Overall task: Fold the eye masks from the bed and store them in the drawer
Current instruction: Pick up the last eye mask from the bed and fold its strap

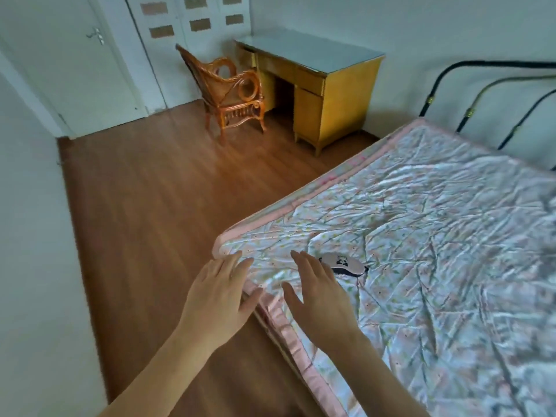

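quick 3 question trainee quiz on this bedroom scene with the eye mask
1. True or false: the right hand grips the eye mask.
2. Which stands beside the yellow desk? A) stool B) wicker chair C) lamp
3. Fill in: the left hand hovers over the bed's near ____.

Key: 1 false, both hands are open and the mask lies flat; 2 B; 3 corner

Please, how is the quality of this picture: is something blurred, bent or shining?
Head view: wide-angle lens bends the walls and the bed edge; the right margin is blurred; the satin cover shows soft glare on its wrinkles; the desk top reflects pale light; the eye mask and both hands, left hand, right hand, look fairly sharp.
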